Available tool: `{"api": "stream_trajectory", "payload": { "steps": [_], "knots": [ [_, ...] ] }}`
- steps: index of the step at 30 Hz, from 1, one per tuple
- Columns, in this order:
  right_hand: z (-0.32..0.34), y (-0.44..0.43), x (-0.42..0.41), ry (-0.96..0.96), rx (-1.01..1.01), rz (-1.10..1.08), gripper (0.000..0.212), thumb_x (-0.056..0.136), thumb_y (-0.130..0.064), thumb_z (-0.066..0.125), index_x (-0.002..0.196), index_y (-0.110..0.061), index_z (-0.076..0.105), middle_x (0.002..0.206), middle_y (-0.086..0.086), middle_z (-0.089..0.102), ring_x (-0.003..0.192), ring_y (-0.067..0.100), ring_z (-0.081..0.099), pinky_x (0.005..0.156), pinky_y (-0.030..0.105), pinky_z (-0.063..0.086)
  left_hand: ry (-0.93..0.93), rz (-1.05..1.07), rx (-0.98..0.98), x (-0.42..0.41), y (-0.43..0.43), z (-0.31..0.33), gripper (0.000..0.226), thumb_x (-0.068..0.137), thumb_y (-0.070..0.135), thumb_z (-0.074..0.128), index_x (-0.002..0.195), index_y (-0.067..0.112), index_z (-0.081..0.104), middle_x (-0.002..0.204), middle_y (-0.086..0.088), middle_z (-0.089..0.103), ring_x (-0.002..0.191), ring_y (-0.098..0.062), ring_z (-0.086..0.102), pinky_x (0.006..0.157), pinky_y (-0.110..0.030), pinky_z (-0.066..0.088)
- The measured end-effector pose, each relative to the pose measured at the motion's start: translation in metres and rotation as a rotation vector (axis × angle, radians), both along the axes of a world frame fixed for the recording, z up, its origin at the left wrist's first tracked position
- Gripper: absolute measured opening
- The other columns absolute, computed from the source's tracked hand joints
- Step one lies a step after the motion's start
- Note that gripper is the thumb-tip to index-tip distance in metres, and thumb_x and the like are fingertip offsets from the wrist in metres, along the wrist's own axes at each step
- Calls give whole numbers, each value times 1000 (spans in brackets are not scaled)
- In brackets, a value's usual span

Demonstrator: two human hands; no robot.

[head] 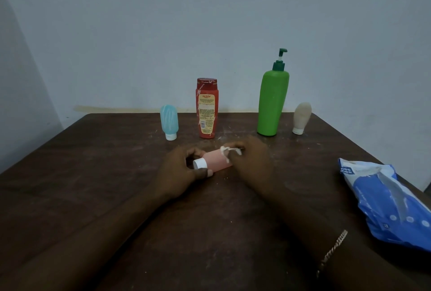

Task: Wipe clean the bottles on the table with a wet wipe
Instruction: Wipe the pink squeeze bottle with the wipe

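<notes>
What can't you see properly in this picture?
- Head view: the bottom end of the pink bottle is hidden behind the right hand and the wet wipe.
- Head view: the label print on the red bottle is too small to read.
- Head view: the wipes pack is cut off by the right edge.

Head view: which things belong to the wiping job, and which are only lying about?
Job: pink bottle, held by left hand; white wipe in right hand; blue bottle, red bottle, green pump bottle, beige bottle; wipes pack.
Only about: bracelet on the right wrist; table merely bears them.
</notes>
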State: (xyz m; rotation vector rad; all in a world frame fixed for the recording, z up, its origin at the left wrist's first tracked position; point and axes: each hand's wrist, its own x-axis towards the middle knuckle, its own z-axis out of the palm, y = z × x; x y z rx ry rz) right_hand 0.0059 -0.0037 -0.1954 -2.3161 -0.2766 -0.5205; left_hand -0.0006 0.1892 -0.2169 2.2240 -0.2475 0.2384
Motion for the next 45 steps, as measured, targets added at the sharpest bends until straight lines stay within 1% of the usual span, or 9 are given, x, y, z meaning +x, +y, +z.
{"api": "stream_trajectory", "payload": {
  "steps": [5, 9, 16, 20, 23, 29, 32, 38, 45],
  "knots": [
    [0, -13, 3, 81, 154, -64, 13, 88, -22, 66, 91, -19, 79, 80, -2, 75, 70, 7, 66, 56, 16, 42, -18, 27, 4, 0, -2, 0, 34, 74, 28, 86, 97, 38, 62, 111, 17, 63, 100, -5, 59, 85, -31, 55],
    [6, 8, -4, 16, 0, 3, 21, 91, -18, 62, 107, -20, 75, 99, -13, 64, 82, -2, 52, 64, 3, 34, -41, 23, 23, 0, -2, -1, 36, 73, 25, 86, 100, 34, 63, 107, 15, 64, 99, -6, 59, 82, -29, 52],
    [11, 41, -24, 31, -196, 160, 32, 90, -17, 64, 123, -17, 63, 120, -1, 54, 111, 14, 52, 93, 25, 43, -66, -33, -41, -2, -3, -1, 31, 77, 17, 81, 102, 30, 68, 101, 13, 71, 95, -1, 65, 85, -27, 54],
    [13, 17, -13, 24, -117, 24, 27, 87, -12, 65, 114, -17, 70, 112, 2, 60, 96, 13, 54, 77, 19, 45, -58, 0, -17, -4, -4, 3, 36, 72, 21, 86, 96, 36, 64, 102, 17, 67, 96, -2, 62, 80, -22, 52],
    [9, 0, -5, 25, -32, -40, 25, 88, -12, 63, 110, -18, 75, 107, 1, 69, 86, 6, 55, 61, 7, 31, -56, -9, -3, -5, -6, 4, 40, 72, 20, 87, 95, 39, 60, 105, 19, 64, 98, -3, 61, 81, -23, 53],
    [13, 26, -21, -23, -187, 104, 27, 92, -20, 60, 118, -20, 66, 110, -3, 50, 95, 8, 45, 82, 24, 42, -123, 31, 1, -5, -5, 0, 38, 73, 12, 84, 93, 30, 57, 102, 12, 64, 94, -3, 60, 76, -22, 51],
    [14, 34, -27, -68, -242, 177, 32, 89, -21, 65, 120, -15, 65, 106, -7, 41, 92, 6, 41, 75, 20, 33, -150, 47, -35, -6, -2, -2, 34, 73, 8, 83, 90, 25, 58, 97, 8, 66, 90, -3, 62, 73, -20, 49],
    [7, 15, -12, -48, -206, 83, 31, 89, -13, 65, 119, -21, 69, 115, 1, 58, 100, 11, 51, 77, 17, 36, -123, 32, -52, -7, -3, 1, 40, 69, 13, 88, 92, 28, 60, 102, 11, 66, 94, -8, 63, 76, -27, 54],
    [-1, -14, 3, 60, -11, -17, 17, 84, -26, 72, 99, -23, 78, 85, -6, 75, 71, 4, 64, 64, 24, 49, -52, 86, -78, -7, -2, 7, 37, 71, 21, 87, 98, 26, 61, 104, 17, 62, 95, -5, 58, 72, -23, 48]
  ]
}}
